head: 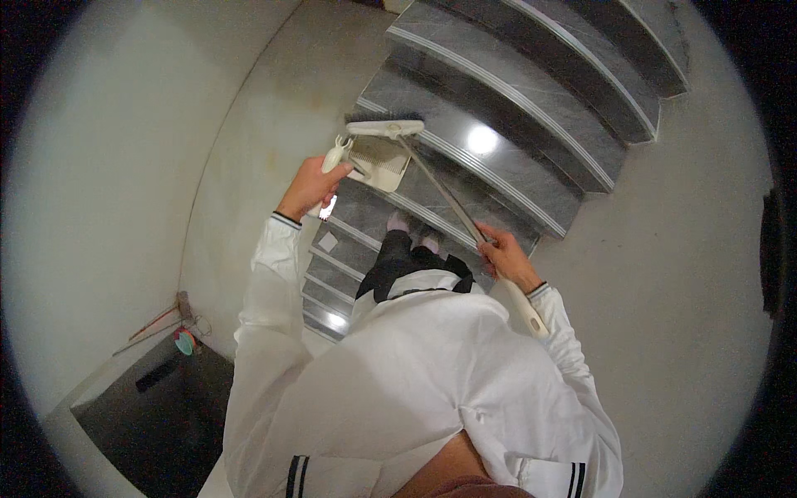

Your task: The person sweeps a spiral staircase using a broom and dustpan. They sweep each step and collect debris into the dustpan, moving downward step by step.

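My left hand (314, 187) is closed round the handle of a cream plastic dustpan (389, 177), whose toothed pan hangs over the stair edge at upper centre. A broom (442, 187) with a metal pole slants across the steps, and my right hand (501, 252) grips that pole just above its white handle end. The broom's white head (386, 129), dark bristles pointing away from me, lies just beyond the pan, by the nosing of a grey step. Whether the head touches the pan, I cannot tell.
Curved grey stairs (498, 93) with pale ribbed nosings rise at upper right. More steps (339, 267) descend below my feet, with a white square (328, 241) lying on one. A plain wall (672, 249) stands right, another left. A dark floor area and a small teal object (185, 342) are lower left.
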Tool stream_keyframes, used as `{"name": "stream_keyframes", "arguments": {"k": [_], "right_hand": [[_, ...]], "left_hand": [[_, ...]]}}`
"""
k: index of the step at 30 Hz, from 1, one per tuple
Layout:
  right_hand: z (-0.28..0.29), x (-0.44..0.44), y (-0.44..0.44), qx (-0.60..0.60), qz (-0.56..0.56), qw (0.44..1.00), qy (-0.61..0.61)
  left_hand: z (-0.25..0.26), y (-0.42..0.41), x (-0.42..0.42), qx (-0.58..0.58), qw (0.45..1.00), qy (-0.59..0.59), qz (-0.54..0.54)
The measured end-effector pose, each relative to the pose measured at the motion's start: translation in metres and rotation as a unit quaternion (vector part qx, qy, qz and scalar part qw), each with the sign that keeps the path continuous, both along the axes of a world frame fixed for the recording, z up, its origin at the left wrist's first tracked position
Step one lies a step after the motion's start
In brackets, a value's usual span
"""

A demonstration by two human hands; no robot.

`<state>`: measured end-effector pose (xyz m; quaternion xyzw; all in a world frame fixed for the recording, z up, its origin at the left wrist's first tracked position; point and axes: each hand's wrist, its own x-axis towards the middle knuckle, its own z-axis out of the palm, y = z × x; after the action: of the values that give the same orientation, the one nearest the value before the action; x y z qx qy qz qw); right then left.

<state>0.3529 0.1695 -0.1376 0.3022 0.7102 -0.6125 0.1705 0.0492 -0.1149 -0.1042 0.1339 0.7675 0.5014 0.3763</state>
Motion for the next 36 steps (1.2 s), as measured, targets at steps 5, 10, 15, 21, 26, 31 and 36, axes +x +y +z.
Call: {"name": "stream_keyframes", "arguments": {"k": [5, 10, 15, 21, 26, 31, 36], "right_hand": [[0.036, -0.005, 0.022, -0.021, -0.031, 0.999, 0.017], [0.008, -0.088, 0.06, -0.029, -0.1, 0.993, 0.051], [-0.118, -0.037, 0.082, 0.193, 0.056, 0.967, 0.157], [0.015, 0.028, 0.026, -0.069, -0.019, 0.997, 0.029], [0.001, -0.03, 0.001, 0.005, -0.004, 0.998, 0.064], [-0.112, -0.094, 0.025, 0.185, 0.027, 0.962, 0.198], [-0.062, -0.039, -0.016, 0.003, -0.032, 0.999, 0.034]], "left_hand": [[0.033, 0.012, 0.016, -0.02, 1.0, -0.016, 0.001], [0.061, 0.045, 0.01, 0.012, 0.999, -0.025, 0.015], [0.051, 0.079, 0.023, -0.011, 1.0, 0.012, -0.009], [0.028, 0.036, 0.05, -0.013, 0.999, 0.036, -0.033], [0.016, -0.002, 0.035, -0.045, 0.997, 0.061, -0.025], [0.003, 0.005, -0.008, -0.052, 0.994, 0.082, -0.05], [-0.002, -0.019, -0.007, -0.065, 0.994, 0.081, -0.019]]}}
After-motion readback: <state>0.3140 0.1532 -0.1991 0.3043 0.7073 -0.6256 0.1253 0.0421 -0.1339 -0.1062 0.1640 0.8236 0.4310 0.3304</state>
